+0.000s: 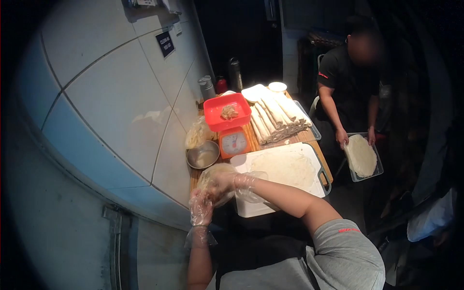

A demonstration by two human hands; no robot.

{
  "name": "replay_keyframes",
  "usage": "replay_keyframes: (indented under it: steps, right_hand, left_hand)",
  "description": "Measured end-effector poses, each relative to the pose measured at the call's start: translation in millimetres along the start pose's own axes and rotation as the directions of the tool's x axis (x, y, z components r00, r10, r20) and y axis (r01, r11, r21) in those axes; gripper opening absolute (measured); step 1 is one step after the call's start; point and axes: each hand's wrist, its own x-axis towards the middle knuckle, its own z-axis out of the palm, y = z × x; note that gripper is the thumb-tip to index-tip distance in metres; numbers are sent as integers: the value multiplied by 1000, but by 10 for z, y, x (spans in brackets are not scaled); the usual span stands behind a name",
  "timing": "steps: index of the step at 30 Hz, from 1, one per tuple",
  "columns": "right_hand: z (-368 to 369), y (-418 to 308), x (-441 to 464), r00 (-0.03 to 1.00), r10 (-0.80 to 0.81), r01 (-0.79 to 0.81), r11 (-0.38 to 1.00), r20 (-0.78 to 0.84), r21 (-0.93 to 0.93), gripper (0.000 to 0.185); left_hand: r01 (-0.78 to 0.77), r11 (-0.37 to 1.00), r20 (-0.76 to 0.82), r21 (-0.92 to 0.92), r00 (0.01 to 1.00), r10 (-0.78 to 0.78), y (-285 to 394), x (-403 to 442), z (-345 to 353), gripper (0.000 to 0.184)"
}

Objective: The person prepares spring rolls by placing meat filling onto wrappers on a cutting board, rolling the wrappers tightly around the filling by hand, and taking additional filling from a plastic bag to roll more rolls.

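Observation:
Both my hands wear thin clear plastic gloves and are close together at the near left corner of the table. My left hand (201, 211) is closed on the edge of a clear plastic bag (220, 169) with brownish contents. Bent over the bag's opening, my right hand (225, 181) has its fingers curled down at the contents; what they grip is hidden. Just to the right, a flat sheet of pale dough (282, 166) lies on a white cutting board (249, 208). Beyond the bag stands a steel bowl (203, 155).
An orange kitchen scale (234, 142) carries a red tray (212, 114) with a small lump of food. Folded pale dough sheets (278, 113) are stacked behind the board. A tiled wall (116, 106) borders the left. At right, a co-worker (343, 82) holds a clear tray (378, 164) with dough.

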Motion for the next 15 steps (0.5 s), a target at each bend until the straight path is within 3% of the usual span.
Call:
replay_keyframes:
  steps: [1,2,3,5,6,8,9,10,12,13,14,15]
  right_hand:
    - [-63,66,-34,999,-25,31,978,-31,204,23]
    - [-176,-57,-63,993,4,9,994,-114,113,24]
    - [-297,-176,-139,993,96,-61,922,-74,382,21]
    - [-673,-535,-317,971,225,-195,564,78,803,17]
    - [-771,-443,-246,994,111,-67,653,-7,754,33]
    - [-1138,-542,-237,993,84,21,539,-79,842,37]
    - [-1391,-497,-219,997,-40,72,429,-60,901,38]
    - [-1657,-649,-245,987,9,137,466,-159,874,36]
    - [-2182,-583,-192,963,61,133,738,-262,662,38]
    - [-2345,-502,-127,941,102,149,729,-322,668,39]
    - [-2540,-488,-117,939,107,99,826,-328,555,37]
    - [-2614,-444,-64,889,226,-10,880,-399,475,38]
  left_hand:
    - [-24,1000,-1,-17,1000,24,-78,-23,20,34]
    - [-47,998,-3,-35,999,46,-69,4,15,35]
    - [-7,997,12,-82,1000,8,-40,14,13,35]
    - [79,981,45,-175,996,-72,164,32,-79,36]
    - [46,984,44,-170,998,-40,156,45,-60,37]
    - [-10,989,36,-149,999,15,78,29,-54,39]
    - [-7,993,24,-114,1000,10,43,13,-50,41]
    - [-5,997,13,-79,1000,6,21,-8,-30,42]
    - [30,998,23,-52,999,-29,75,-29,-60,45]
    - [54,997,35,-62,998,-52,110,-26,-83,45]
    - [77,994,49,-72,996,-74,135,-24,-100,45]
    - [99,992,65,-83,993,-93,143,-25,-106,45]
